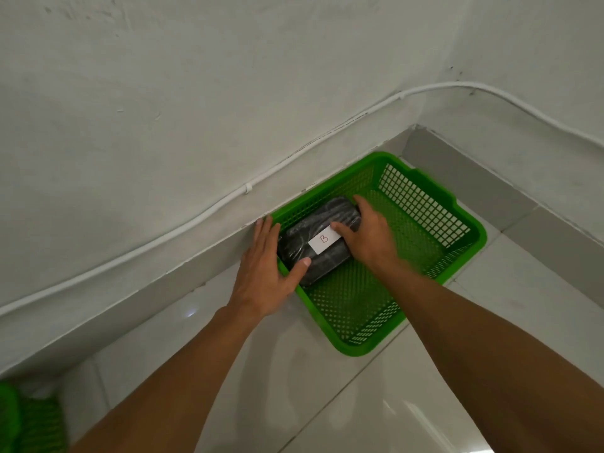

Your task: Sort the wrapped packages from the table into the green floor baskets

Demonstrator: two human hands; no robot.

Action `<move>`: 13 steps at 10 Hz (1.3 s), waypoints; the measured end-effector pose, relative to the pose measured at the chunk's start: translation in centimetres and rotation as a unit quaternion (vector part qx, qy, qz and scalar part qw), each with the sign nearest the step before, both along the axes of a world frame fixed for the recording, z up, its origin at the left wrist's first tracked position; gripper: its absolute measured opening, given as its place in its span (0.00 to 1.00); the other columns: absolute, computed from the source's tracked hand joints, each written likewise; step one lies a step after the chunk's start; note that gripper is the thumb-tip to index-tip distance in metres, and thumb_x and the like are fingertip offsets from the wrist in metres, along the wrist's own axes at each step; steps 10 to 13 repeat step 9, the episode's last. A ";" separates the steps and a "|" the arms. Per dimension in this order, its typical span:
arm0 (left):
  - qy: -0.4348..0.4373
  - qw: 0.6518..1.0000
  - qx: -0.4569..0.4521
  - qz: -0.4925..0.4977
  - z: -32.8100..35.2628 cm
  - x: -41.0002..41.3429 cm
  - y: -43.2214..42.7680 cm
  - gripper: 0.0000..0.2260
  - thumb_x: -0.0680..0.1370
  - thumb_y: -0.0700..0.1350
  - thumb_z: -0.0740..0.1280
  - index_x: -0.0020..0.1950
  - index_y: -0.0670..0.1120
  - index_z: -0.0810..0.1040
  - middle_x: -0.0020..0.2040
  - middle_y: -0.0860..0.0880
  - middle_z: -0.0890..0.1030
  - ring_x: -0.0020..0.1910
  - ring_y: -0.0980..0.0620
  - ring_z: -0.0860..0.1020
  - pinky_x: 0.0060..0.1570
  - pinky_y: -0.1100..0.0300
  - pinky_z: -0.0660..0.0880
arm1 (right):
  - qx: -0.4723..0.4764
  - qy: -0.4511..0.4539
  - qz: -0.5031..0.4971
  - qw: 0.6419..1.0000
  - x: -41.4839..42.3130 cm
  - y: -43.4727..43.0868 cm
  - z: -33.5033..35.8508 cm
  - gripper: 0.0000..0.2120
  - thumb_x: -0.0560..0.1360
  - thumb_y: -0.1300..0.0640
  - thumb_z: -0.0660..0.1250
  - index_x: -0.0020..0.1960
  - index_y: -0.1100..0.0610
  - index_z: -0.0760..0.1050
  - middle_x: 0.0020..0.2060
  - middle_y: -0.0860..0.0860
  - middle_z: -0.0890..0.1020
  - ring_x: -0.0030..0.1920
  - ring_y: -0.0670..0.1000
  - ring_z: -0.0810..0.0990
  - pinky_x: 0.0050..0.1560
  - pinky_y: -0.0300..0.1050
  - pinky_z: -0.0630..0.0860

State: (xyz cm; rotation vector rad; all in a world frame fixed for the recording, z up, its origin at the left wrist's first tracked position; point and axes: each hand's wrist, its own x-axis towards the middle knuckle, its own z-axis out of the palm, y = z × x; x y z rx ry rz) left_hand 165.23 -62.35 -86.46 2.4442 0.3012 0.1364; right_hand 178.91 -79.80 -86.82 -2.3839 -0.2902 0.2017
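Hands, left (264,273) and right (369,237), clamped on black package (313,230) inside green basket (457,256).

Basket (457,256) sits in the floor corner, its far-left side tight against the wall (163,125), far end near the right wall; no passage on those sides. Open from above. Package (318,240) fills the basket's far-left end, both hands on it: left hand (264,276) over the left rim, right hand (366,237) inside. Right and near parts of the basket floor are free mesh. Floor (327,403) near and right of the basket is bare tile. Cable (196,220) runs along the wall above. Second basket (19,423) at the near-left edge, well apart.
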 end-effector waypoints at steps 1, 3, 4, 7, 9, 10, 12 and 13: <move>0.005 1.000 -0.005 -0.006 -0.1 -0.1 0.0 0.41 0.75 0.68 0.58 0.79 0.48 0.50 0.81 0.52 0.45 0.77 0.61 0.38 0.72 0.55 0.46 | -0.114 -0.092 0.084 0.986 -1.1 1.3 -0.3 0.39 0.73 0.38 0.68 0.75 0.56 0.61 0.73 0.61 0.66 0.73 0.62 0.63 0.67 0.63 0.66; 0.017 1.000 -0.004 -0.004 -0.1 0.1 -0.1 0.41 0.74 0.70 0.56 0.79 0.49 0.50 0.80 0.54 0.42 0.75 0.64 0.36 0.69 0.58 0.48 | -0.281 -0.096 0.210 0.932 -1.7 2.7 -1.3 0.35 0.76 0.30 0.52 0.76 0.50 0.61 0.78 0.57 0.56 0.78 0.57 0.50 0.69 0.75 0.52; 0.038 0.999 -0.017 -0.016 0.3 0.0 0.0 0.42 0.74 0.70 0.58 0.80 0.49 0.49 0.80 0.54 0.41 0.75 0.63 0.35 0.70 0.58 0.47 | -0.297 -0.079 0.216 0.927 -1.5 2.9 -0.7 0.35 0.76 0.31 0.51 0.77 0.50 0.58 0.79 0.57 0.54 0.78 0.59 0.48 0.68 0.78 0.51; 0.134 0.990 -0.035 -0.020 10.2 -1.0 0.2 0.42 0.75 0.59 0.69 0.79 0.47 0.50 0.81 0.46 0.48 0.79 0.51 0.43 0.76 0.46 0.50 | -0.247 -0.009 0.196 0.949 -4.9 0.1 9.2 0.30 0.79 0.40 0.58 0.76 0.53 0.59 0.76 0.56 0.61 0.76 0.57 0.55 0.69 0.68 0.62; 0.152 0.986 -0.062 0.003 23.6 -4.3 -0.8 0.39 0.75 0.54 0.70 0.79 0.49 0.51 0.81 0.47 0.50 0.78 0.51 0.51 0.75 0.48 0.54 | -0.230 -0.004 0.200 0.952 -7.7 -2.5 23.2 0.29 0.80 0.42 0.59 0.76 0.55 0.59 0.74 0.57 0.64 0.73 0.58 0.61 0.67 0.62 0.67; 0.152 0.986 -0.062 0.003 23.6 -4.3 -0.8 0.39 0.75 0.54 0.70 0.79 0.49 0.51 0.81 0.47 0.50 0.78 0.51 0.51 0.75 0.48 0.54 | -0.230 -0.004 0.200 0.952 -7.7 -2.5 23.2 0.29 0.80 0.42 0.59 0.76 0.55 0.59 0.74 0.57 0.64 0.73 0.58 0.61 0.67 0.62 0.67; 0.152 0.986 -0.062 0.003 23.6 -4.3 -0.8 0.39 0.75 0.54 0.70 0.79 0.49 0.51 0.81 0.47 0.50 0.78 0.51 0.51 0.75 0.48 0.54 | -0.230 -0.004 0.200 0.952 -7.7 -2.5 23.2 0.29 0.80 0.42 0.59 0.76 0.55 0.59 0.74 0.57 0.64 0.73 0.58 0.61 0.67 0.62 0.67; 0.152 0.986 -0.062 0.003 23.6 -4.3 -0.8 0.39 0.75 0.54 0.70 0.79 0.49 0.51 0.81 0.47 0.50 0.78 0.51 0.51 0.75 0.48 0.54 | -0.230 -0.004 0.200 0.952 -7.7 -2.5 23.2 0.29 0.80 0.42 0.59 0.76 0.55 0.59 0.74 0.57 0.64 0.73 0.58 0.61 0.67 0.62 0.67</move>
